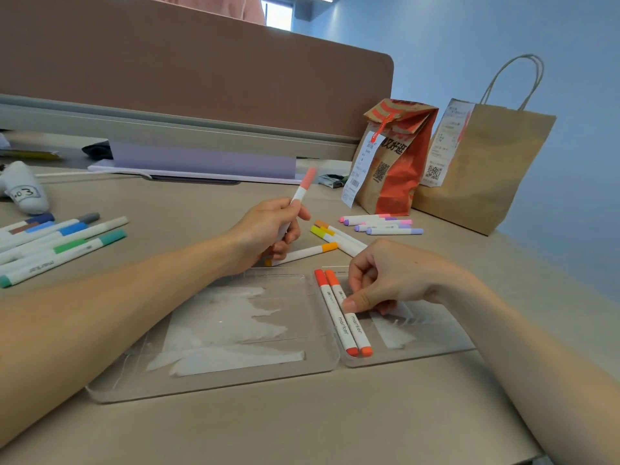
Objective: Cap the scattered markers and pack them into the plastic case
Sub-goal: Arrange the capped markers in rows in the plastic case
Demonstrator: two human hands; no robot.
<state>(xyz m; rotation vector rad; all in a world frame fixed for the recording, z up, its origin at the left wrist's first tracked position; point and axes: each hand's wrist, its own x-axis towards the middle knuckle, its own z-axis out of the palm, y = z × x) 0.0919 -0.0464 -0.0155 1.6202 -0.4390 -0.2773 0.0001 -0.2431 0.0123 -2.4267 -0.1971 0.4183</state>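
A clear plastic case lies open on the desk in front of me. Two orange-capped markers lie side by side in its right half. My right hand rests over them, the thumb pressing on the right one. My left hand grips a salmon-capped marker, held upright above the desk. Yellow and orange markers lie loose just beyond the case. Pink and purple markers lie farther back. Blue and green markers lie at the left.
Two paper bags stand at the back right near the desk's right edge. A brown divider panel runs along the back, with a purple box below it. A white object labelled 403 lies at the far left.
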